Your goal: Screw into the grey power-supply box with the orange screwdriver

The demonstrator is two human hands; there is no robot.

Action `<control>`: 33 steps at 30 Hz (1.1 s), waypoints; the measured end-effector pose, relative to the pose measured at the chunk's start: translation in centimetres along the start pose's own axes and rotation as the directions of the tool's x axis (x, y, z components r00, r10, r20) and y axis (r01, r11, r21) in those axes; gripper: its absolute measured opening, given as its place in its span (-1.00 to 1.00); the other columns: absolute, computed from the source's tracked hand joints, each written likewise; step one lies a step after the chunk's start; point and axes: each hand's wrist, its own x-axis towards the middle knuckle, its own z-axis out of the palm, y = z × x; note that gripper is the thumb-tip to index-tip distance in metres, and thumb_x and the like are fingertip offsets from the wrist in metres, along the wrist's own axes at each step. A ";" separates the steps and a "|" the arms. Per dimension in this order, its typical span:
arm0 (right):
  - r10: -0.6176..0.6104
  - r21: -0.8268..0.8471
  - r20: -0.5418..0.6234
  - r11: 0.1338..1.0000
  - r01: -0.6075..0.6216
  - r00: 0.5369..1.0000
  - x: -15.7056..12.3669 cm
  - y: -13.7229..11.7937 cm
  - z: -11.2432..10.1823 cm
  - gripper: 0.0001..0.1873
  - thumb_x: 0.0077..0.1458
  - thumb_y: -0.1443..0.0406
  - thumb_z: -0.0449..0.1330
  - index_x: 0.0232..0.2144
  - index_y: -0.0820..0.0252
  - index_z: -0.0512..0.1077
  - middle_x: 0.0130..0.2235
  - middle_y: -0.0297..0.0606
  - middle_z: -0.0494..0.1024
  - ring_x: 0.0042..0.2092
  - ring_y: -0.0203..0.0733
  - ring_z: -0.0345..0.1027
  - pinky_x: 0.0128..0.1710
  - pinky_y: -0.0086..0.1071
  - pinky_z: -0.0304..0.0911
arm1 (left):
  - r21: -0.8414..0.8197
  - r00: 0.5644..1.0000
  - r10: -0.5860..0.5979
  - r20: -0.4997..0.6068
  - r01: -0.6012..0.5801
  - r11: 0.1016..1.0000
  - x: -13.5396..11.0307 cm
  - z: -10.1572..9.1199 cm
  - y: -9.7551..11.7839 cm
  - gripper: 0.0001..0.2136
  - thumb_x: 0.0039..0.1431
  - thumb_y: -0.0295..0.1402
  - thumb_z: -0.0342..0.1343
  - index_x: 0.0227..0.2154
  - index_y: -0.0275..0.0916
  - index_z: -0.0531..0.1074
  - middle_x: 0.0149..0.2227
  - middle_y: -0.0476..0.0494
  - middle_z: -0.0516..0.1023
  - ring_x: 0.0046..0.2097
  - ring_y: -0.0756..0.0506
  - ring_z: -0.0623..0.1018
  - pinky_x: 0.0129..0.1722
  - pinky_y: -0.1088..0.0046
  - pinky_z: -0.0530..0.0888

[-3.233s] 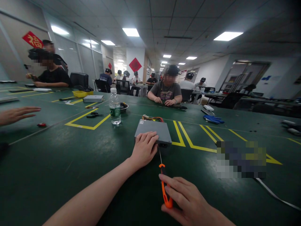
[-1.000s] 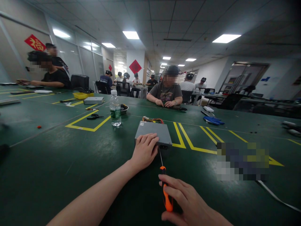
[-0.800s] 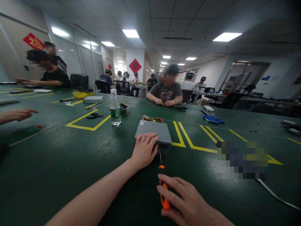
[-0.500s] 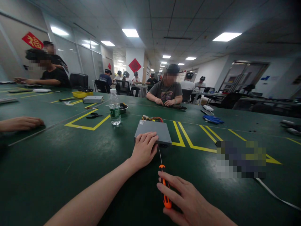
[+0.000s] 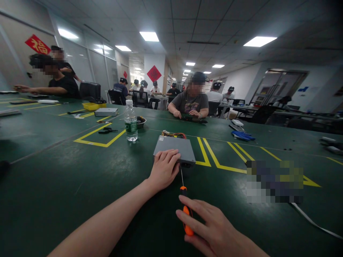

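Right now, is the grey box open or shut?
Shut: the box shows an unbroken grey cover on top, with the left hand holding its near edge. Wires show only behind it.

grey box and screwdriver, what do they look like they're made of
Grey box: probably sheet metal with a matte grey painted finish, judging by its thin flat top and crisp edges. Screwdriver: the handle looks like smooth orange plastic with a black, possibly rubbery, section. The thin silvery shaft looks like bare steel.
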 end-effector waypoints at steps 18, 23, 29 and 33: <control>-0.068 -0.106 -0.212 0.993 0.046 0.975 -1.9 1.0 -1.1 -0.68 0.15 0.29 0.02 -0.09 0.33 0.36 -0.13 0.03 0.52 -0.19 -0.12 0.46 -0.24 -0.32 0.40 | 0.007 1.000 0.002 0.012 -0.002 1.000 0.1 -0.2 0.1 -0.74 0.20 -0.34 -0.05 -0.04 -0.14 0.30 0.07 -0.09 0.38 0.11 -0.13 0.30 0.05 0.22 0.18; -0.070 -0.126 -0.243 0.991 0.040 0.967 -1.8 1.2 -1.3 -0.70 0.16 0.30 -0.01 -0.12 0.33 0.39 -0.15 0.03 0.52 -0.20 -0.14 0.46 -0.25 -0.32 0.40 | 0.009 1.000 0.001 0.015 -0.002 1.000 0.1 -0.3 0.1 -0.74 0.21 -0.34 -0.06 -0.04 -0.15 0.31 0.07 -0.09 0.37 0.10 -0.13 0.30 0.05 0.22 0.18; -0.061 -0.114 -0.271 0.993 0.031 0.961 -1.6 1.3 -1.1 -0.71 0.15 0.32 0.00 -0.13 0.34 0.38 -0.14 0.03 0.51 -0.20 -0.15 0.45 -0.25 -0.34 0.39 | 0.009 1.000 0.002 0.010 -0.002 1.000 0.0 -0.3 0.1 -0.74 0.21 -0.33 -0.06 -0.04 -0.14 0.31 0.07 -0.09 0.38 0.10 -0.13 0.30 0.05 0.23 0.18; -0.035 -0.104 -0.216 0.994 0.013 0.976 -1.8 1.3 -1.1 -0.67 0.15 0.26 0.02 -0.08 0.32 0.36 -0.10 0.04 0.49 -0.17 -0.11 0.44 -0.24 -0.31 0.40 | 0.005 1.000 -0.005 0.009 0.004 1.000 0.0 -0.2 0.1 -0.74 0.21 -0.34 -0.07 -0.04 -0.14 0.31 0.07 -0.09 0.38 0.10 -0.13 0.30 0.05 0.23 0.18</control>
